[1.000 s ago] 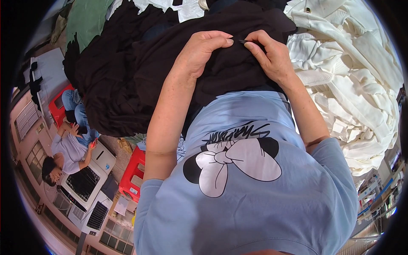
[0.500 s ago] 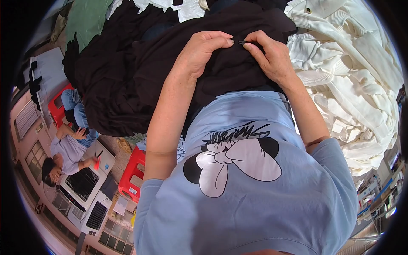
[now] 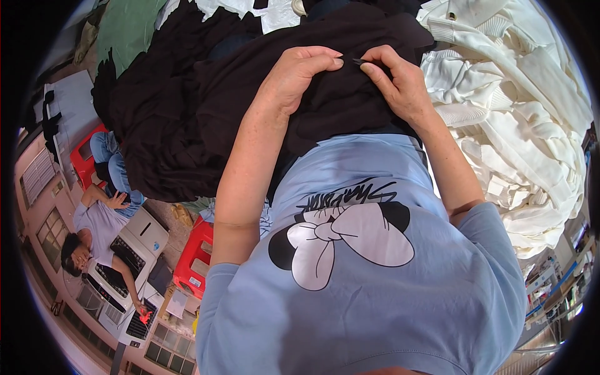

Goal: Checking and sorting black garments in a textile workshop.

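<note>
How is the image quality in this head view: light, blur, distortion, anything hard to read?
Head view: even daylight, no glare, sharp at centre; both hands, left hand and right hand, read clearly, but the black garment swallows fold detail. Fisheye bends edges near the rim; corners are black.

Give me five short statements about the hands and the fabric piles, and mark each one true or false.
1. Both hands, left hand and right hand, rest on black fabric. True.
2. A white fabric pile lies to the right. True.
3. The left hand holds scissors. False: it pinches only the fabric.
4. The hands are far apart. False: their fingertips nearly meet.
5. A red stool stands lower left. True.
</note>
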A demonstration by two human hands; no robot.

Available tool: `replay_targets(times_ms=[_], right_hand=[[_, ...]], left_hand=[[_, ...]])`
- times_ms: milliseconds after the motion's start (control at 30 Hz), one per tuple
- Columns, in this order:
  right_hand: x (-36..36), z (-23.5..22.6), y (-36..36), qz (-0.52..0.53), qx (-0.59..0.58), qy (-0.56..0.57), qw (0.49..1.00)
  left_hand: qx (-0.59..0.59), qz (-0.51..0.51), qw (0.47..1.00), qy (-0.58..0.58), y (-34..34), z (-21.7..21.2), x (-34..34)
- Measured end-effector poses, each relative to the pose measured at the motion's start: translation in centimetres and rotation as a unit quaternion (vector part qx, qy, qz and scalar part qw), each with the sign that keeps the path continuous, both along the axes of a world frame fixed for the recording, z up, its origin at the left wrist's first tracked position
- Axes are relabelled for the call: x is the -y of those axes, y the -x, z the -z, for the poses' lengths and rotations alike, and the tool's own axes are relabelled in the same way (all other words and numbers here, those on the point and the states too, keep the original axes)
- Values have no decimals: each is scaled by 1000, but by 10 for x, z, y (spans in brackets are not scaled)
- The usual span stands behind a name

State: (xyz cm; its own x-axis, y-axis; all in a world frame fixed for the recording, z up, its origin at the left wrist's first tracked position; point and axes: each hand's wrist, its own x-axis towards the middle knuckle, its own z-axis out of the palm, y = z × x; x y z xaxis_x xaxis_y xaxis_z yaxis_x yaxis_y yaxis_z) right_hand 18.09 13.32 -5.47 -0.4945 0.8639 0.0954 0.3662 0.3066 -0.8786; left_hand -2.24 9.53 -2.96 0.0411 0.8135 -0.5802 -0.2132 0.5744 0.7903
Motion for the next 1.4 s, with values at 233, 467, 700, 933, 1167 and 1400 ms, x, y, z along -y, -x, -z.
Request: replay_targets(times_ms=[233, 467, 700, 933, 1167, 1400], right_hand=[[1, -2, -8, -42, -90, 40, 994], [-6, 14, -28, 155, -212, 148, 954], [2, 14, -27, 122, -204, 136, 962], [3, 13, -26, 89, -80, 23, 993], [4, 3, -20, 113, -15, -50, 992], [3, -1, -19, 96, 8, -128, 987]], left_hand=[[-134, 38, 989, -48, -8, 1, -4], [-404, 106, 894, -164, -42, -22, -19], [-430, 185, 868, -165, -58, -8, -36], [-53, 60, 997, -19, -41, -1, -37], [9, -27, 999, -15, -36, -4, -30], [4, -42, 999, -15, -38, -4, -29]])
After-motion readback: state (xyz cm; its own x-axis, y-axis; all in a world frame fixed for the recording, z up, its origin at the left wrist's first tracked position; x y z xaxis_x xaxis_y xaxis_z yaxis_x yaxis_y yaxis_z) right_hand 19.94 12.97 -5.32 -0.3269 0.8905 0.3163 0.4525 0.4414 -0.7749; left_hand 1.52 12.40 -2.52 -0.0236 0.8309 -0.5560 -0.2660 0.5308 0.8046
